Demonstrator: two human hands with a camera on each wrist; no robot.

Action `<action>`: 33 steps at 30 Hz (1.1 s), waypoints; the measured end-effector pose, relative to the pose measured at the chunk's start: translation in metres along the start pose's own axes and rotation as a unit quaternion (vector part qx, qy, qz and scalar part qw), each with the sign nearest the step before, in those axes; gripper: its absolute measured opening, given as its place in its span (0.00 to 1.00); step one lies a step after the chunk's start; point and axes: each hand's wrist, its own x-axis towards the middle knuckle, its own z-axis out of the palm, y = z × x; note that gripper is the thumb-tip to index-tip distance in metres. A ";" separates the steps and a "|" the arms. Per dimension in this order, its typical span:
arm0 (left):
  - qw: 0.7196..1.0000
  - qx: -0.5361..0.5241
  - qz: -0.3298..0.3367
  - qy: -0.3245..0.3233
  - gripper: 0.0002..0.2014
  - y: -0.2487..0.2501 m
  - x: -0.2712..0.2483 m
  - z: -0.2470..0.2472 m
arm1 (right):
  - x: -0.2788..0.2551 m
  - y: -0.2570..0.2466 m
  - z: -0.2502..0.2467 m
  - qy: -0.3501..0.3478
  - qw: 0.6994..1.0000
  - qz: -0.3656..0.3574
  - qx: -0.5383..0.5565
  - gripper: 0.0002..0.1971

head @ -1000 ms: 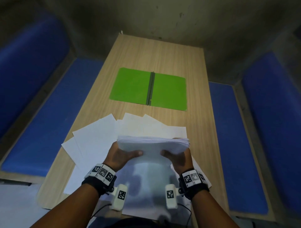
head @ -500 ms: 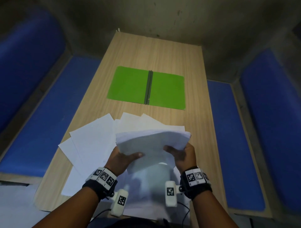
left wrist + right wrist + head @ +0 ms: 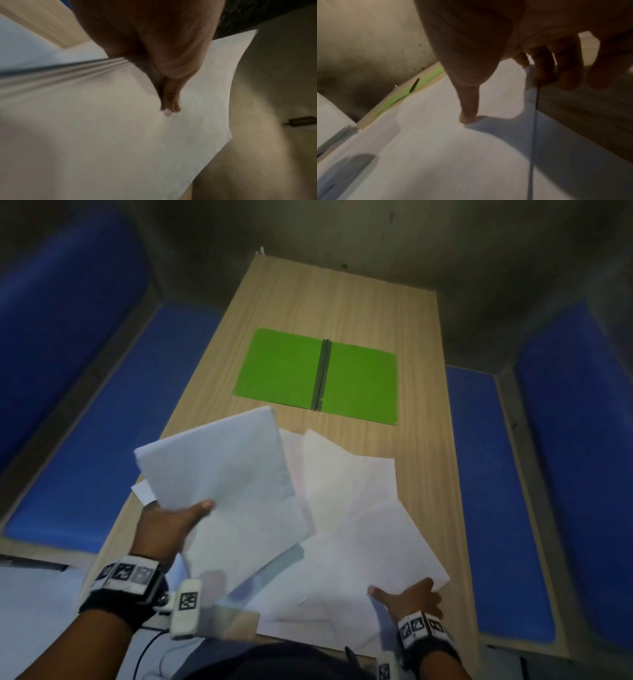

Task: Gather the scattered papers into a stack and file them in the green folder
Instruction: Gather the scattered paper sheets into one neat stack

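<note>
Left hand (image 3: 168, 523) grips the gathered white paper stack (image 3: 222, 487) above the wooden table (image 3: 342, 299); right hand (image 3: 407, 597), fingers spread, presses loose white sheets (image 3: 359, 542). Best slide them together before reaching the open green folder (image 3: 318, 376).

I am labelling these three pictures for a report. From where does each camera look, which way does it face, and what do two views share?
Head: on the head, facing forward and down at the table, green folder and loose papers; both forearms, left hand and right hand show.
Left wrist: along the left hand at its held stack; palm and thumb show.
Right wrist: along the right hand at the loose papers; thumb and fingers show.
Shared: head and right wrist both show the folder.
</note>
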 end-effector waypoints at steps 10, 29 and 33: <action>0.998 0.038 -0.017 0.043 0.22 -0.024 -0.017 -0.059 | 0.017 0.010 -0.021 0.087 0.975 0.004 0.206 0.42; 0.989 0.072 -0.105 0.081 0.24 -0.021 -0.027 -0.074 | -0.006 -0.127 -0.023 -0.002 0.924 -0.192 0.331 0.13; 0.989 0.057 -0.111 0.079 0.24 -0.022 -0.026 -0.075 | -0.013 -0.155 -0.003 0.007 0.963 -0.161 0.214 0.20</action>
